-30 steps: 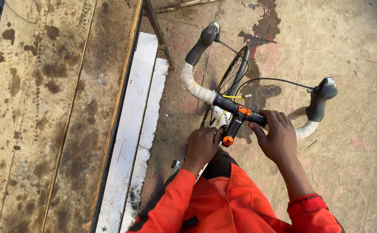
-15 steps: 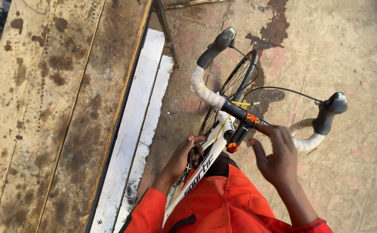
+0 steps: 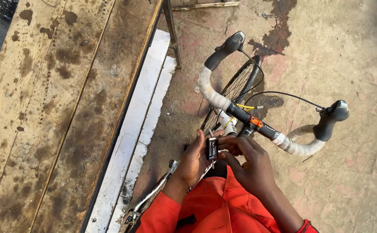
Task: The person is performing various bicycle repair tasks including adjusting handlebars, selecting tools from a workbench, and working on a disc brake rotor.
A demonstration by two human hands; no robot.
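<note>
A small black folding tool (image 3: 212, 149) is gripped between the left hand (image 3: 195, 159) and right hand (image 3: 246, 162) at lower centre, just below the handlebar (image 3: 240, 114), not yet applied to the bicycle, with a stained wooden bench (image 3: 46, 108) at left

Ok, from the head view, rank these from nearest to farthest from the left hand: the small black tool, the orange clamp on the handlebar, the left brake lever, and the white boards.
From the left hand:
1. Black tool, held in its fingers.
2. Orange clamp, just up and right, on the bar.
3. White boards, to the left on the ground.
4. Left brake lever, far end of the bar, top of view.
</note>
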